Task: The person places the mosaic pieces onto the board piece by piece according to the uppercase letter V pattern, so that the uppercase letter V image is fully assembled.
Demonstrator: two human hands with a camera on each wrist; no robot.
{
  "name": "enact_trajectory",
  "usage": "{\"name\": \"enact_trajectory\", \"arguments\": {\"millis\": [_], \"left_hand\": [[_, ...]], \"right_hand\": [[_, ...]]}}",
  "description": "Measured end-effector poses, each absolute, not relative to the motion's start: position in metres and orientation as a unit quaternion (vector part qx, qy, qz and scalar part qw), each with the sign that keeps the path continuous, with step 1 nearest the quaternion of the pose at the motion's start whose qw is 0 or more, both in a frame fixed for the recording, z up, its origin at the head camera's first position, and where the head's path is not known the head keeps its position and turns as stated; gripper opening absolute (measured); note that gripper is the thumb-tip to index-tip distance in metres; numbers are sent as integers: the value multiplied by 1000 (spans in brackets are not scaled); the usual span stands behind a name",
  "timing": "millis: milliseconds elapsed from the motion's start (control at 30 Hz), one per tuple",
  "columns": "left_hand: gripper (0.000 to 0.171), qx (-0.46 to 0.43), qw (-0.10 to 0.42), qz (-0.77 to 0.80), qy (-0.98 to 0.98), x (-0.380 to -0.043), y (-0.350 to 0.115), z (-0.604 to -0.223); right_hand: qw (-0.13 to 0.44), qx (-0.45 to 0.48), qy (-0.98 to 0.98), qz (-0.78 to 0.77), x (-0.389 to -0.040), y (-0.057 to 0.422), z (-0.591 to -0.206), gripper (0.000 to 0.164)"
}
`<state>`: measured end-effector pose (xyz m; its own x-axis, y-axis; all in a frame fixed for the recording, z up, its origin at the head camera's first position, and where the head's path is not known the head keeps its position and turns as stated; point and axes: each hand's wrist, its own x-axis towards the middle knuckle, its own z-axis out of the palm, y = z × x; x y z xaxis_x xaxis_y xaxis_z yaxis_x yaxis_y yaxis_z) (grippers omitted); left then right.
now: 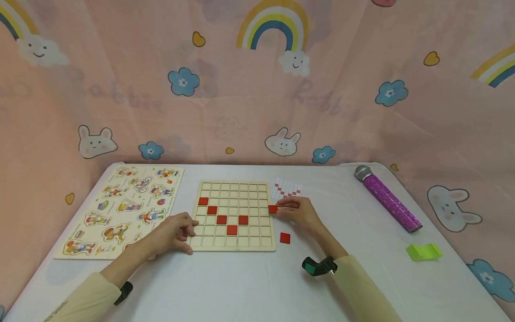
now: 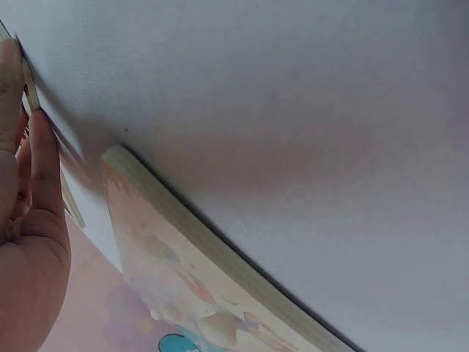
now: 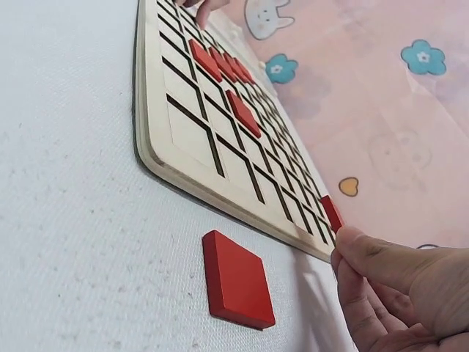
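Observation:
A wooden grid board lies flat on the table, with several red square tiles set in its cells. At the board's left edge, my left hand holds on with thumb and fingertips; the other fingers are curled. My right hand pinches another red tile between thumb and fingers, over the board's right edge. One loose red tile lies on the cloth right of the board. Behind the right hand is a small printed pattern card, partly covered by the fingers.
Left of the board lies a picture puzzle board with cartoon figures, partly behind the left forearm. A purple glitter microphone and a bright green block are on the right. A pink patterned curtain hangs behind the white table.

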<state>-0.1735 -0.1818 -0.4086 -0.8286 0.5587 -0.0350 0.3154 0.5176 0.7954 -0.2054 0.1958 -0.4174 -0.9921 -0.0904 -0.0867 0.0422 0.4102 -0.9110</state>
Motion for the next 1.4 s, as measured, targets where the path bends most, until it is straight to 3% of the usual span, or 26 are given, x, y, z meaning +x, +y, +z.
{"name": "enact_trajectory", "arguments": {"millis": [800,1400], "left_hand": [[36,233,152,433,857,-173,-181,-407],[36,237,151,438,854,-174,-183,-410]], "right_hand": [[63,-38,830,-553,-212,167,-418,28],[21,-53,870,-490,-212,149,-414,22]]}}
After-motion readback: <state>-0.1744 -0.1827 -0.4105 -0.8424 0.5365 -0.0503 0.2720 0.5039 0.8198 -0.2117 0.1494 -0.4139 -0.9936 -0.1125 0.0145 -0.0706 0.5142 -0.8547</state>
